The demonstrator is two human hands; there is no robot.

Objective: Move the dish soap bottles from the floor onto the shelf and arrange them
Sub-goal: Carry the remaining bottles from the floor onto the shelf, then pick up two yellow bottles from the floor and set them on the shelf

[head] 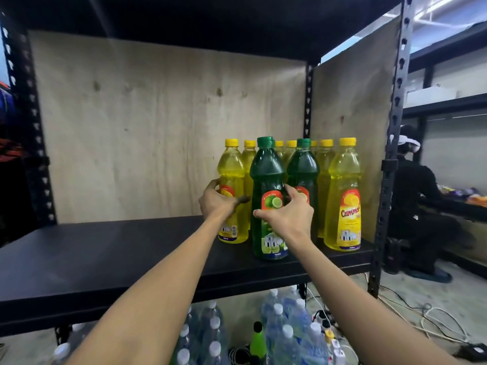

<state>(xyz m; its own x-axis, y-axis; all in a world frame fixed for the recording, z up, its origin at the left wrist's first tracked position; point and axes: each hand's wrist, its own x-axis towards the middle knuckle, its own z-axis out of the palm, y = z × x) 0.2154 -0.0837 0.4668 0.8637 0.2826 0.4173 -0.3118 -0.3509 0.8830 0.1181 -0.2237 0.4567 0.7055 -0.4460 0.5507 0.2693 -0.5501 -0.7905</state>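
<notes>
Several yellow and green dish soap bottles stand grouped on the right part of the black shelf [105,248]. My left hand [214,202] wraps the leftmost yellow bottle [232,180] at its label. My right hand [288,214] grips the front green bottle [267,169] around its middle; that bottle stands upright on the shelf. A second green bottle [303,164] stands just behind to the right. Another yellow bottle [344,196] stands at the right end of the group. More yellow bottles fill the back row, partly hidden.
Plywood panels [158,127] back the shelf, with black metal uprights [390,154] at the sides. Under the shelf on the floor stand several clear water bottles [279,335], a lime-green bottle [257,341] and cables [421,320]. A person in black [421,206] crouches at the right.
</notes>
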